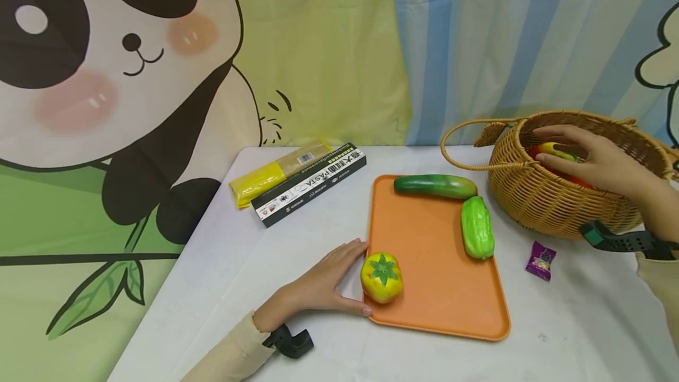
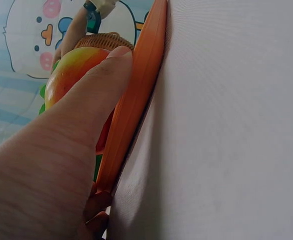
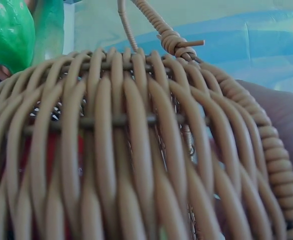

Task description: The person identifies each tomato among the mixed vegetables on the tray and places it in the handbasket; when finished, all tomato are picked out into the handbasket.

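My left hand (image 1: 323, 287) lies at the left edge of an orange tray (image 1: 424, 276), thumb and fingers spread and touching its rim. Just inside that edge sits a yellow toy tomato (image 1: 382, 277) with a green leafy top; the left wrist view shows its side (image 2: 69, 75) beyond the thumb. My right hand (image 1: 594, 158) reaches over the mouth of a wicker basket (image 1: 562, 211), thumb and fingers apart. Below them shows a red and yellow toy fruit (image 1: 557, 149), partly hidden. The right wrist view is mostly filled by woven basket wall (image 3: 136, 150).
A green toy cucumber (image 1: 435, 186) and a light green bumpy toy vegetable (image 1: 477, 229) lie along the tray's back and right edges. A purple wrapped candy (image 1: 541, 260) lies before the basket. Behind the tray's left side are a pasta box (image 1: 310, 184) and a yellow packet (image 1: 281, 173).
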Action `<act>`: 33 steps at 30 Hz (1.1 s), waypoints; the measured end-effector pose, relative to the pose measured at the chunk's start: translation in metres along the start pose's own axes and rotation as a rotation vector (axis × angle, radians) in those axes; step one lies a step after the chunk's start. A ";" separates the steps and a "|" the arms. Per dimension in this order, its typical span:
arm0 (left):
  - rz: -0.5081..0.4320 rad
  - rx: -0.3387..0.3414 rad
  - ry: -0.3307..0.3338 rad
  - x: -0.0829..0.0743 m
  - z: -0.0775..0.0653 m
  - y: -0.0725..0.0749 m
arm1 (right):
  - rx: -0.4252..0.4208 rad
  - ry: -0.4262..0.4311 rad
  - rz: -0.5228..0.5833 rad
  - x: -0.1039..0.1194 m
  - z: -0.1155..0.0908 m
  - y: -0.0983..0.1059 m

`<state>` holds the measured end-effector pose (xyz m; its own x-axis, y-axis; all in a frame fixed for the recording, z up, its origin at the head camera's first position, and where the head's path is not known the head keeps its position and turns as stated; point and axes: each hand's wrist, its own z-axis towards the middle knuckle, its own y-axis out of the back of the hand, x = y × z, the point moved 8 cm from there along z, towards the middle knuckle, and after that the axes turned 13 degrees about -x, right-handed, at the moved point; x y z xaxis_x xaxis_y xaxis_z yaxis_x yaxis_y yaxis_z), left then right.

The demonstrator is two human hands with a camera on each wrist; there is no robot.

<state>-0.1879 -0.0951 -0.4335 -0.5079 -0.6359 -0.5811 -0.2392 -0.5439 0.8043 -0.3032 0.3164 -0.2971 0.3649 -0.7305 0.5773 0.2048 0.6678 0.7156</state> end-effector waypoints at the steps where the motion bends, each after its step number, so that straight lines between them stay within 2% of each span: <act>1: 0.001 0.001 -0.001 0.000 0.000 0.000 | -0.013 0.009 0.001 0.001 -0.001 0.000; 7: -0.001 0.003 0.002 -0.001 0.001 0.000 | -0.064 0.040 0.039 0.007 -0.006 0.003; 16: -0.012 0.005 0.011 -0.001 0.000 0.001 | -0.095 0.061 0.093 0.020 -0.014 0.003; 25: -0.012 0.005 0.011 -0.001 0.000 0.001 | -0.170 0.267 0.087 0.055 -0.022 0.003; 33: -0.003 0.001 0.002 -0.001 0.000 0.001 | -0.167 0.420 0.143 0.083 -0.029 -0.003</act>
<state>-0.1876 -0.0945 -0.4320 -0.5055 -0.6357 -0.5834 -0.2416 -0.5448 0.8030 -0.2469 0.2576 -0.2628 0.7290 -0.5317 0.4311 0.2569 0.7963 0.5477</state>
